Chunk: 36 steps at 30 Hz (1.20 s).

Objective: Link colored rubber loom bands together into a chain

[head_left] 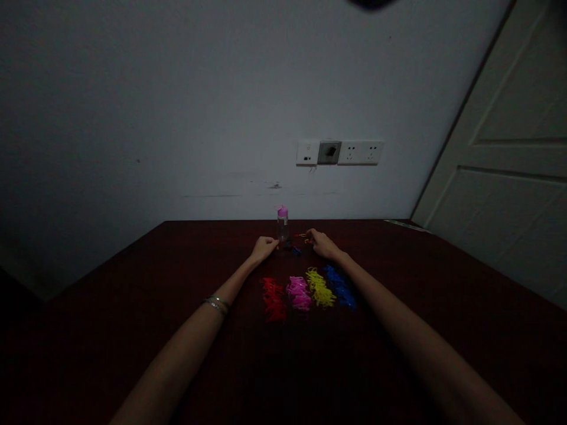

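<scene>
My left hand is closed in a pinch beside a small clear bottle with a pink cap. What its fingertips hold is too small to make out. Across the bottle, my right hand has its fingers bent together at some yellow and reddish rubber bands. Between the hands, in front of the bottle, lies a small dark blue and red clump. Nearer to me are four piles of thin rubber bands: red, pink, yellow and blue.
The dark reddish table meets a pale wall at its back edge. Sockets and switch plates are on the wall. A panelled door stands at the right, with a flat strip near the table's back right corner.
</scene>
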Available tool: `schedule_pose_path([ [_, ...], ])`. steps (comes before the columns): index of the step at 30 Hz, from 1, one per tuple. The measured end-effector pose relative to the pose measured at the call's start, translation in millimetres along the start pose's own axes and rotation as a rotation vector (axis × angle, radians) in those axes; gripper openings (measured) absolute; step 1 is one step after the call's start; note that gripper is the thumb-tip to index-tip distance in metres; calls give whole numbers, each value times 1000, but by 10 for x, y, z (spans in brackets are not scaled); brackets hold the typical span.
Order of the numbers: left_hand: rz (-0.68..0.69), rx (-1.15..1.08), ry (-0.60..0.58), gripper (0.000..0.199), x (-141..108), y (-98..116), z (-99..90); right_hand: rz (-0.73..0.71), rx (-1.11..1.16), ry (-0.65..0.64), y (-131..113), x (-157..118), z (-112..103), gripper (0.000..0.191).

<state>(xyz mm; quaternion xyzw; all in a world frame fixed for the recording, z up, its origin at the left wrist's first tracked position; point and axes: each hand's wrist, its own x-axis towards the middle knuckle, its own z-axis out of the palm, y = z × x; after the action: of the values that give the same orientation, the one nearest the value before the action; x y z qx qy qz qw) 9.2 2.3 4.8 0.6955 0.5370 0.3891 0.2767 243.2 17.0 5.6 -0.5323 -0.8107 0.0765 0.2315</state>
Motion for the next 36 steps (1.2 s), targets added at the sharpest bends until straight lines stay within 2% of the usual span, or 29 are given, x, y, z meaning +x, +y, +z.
schedule_pose_path([
  [8, -4, -3, 0, 34, -20, 30, -4, 47, 208, 39, 96, -14, -151, 36],
  [14, 3, -46, -1, 35, -9, 17, 2, 147, 393, -116, -38, -39, -321, 33],
  [19, 91, -154, -64, 36, -13, 141, 60, 131, 543, -166, -227, -86, -423, 35],
  [22, 132, -172, -179, 41, -60, 308, 121, 110, 595, -185, -298, -96, -418, 34],
  [26, 102, -228, -331, 45, -110, 437, 216, 71, 640, -201, -333, -97, -367, 34],
  [30, 48, -283, -318, 39, -100, 409, 266, 52, 690, -214, -340, -109, -321, 35],
  [36, -52, -328, -292, 39, -130, 434, 237, 67, 732, -263, -353, -134, -283, 35],
])
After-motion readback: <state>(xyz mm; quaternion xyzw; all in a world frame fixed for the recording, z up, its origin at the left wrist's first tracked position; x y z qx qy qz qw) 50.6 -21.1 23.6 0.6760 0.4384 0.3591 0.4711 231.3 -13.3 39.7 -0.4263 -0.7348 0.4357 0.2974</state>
